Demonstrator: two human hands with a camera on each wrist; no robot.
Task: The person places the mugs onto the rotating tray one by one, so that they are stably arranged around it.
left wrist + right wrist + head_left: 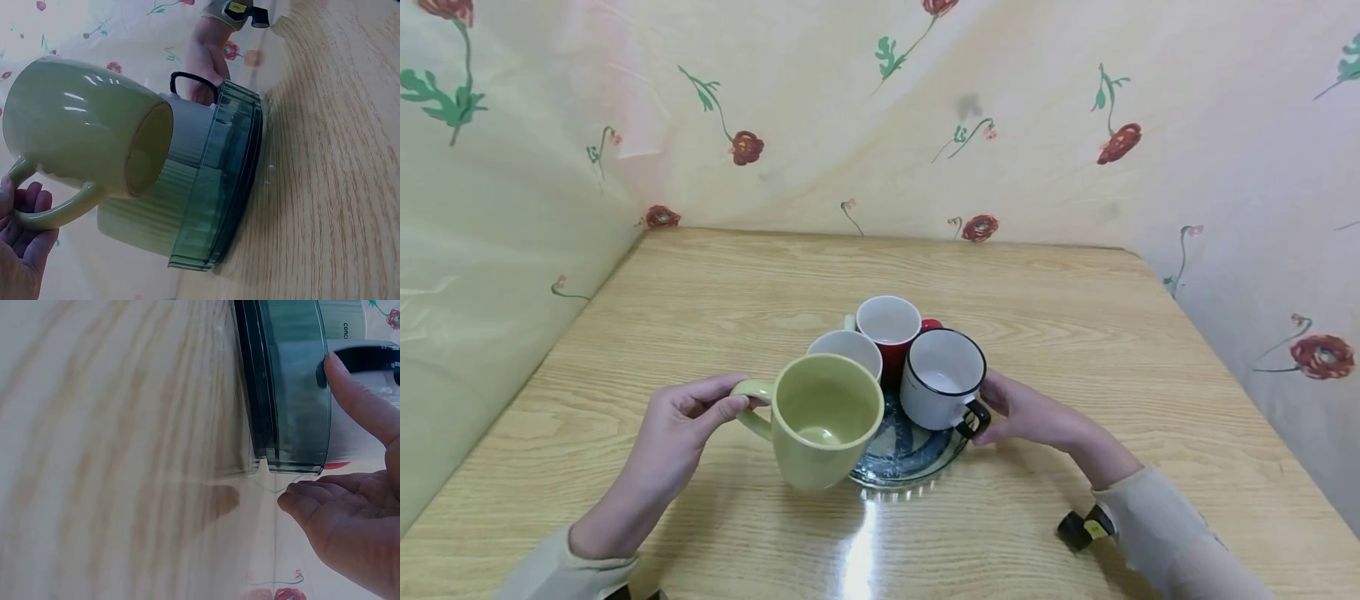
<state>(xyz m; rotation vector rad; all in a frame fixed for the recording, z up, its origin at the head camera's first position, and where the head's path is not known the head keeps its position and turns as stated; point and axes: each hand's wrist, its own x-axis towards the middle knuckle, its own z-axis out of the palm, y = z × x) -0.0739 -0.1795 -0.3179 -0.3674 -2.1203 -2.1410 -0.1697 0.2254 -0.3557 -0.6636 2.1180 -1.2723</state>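
Observation:
My left hand [673,442] grips the handle of a yellow-green mug [820,454] and holds it tilted in the air, over the near left side of a round tray [898,462]. The tray's clear greenish wall [234,134] shows from the side in the left wrist view. On it stand a white mug [928,407] with black rim and handle, a red mug [895,360] with white inside, and a ribbed pale green mug [140,219]. My right hand [1037,417] is at the tray's right side, thumb tip [334,365] at the wall's rim beside the black handle, fingers extended.
The tray sits on a wood-grain table [1037,292]. A flower-printed cloth [820,100] hangs behind and along both sides. A small black device [1086,527] is worn at the right sleeve. Bright light reflects off the table's near middle.

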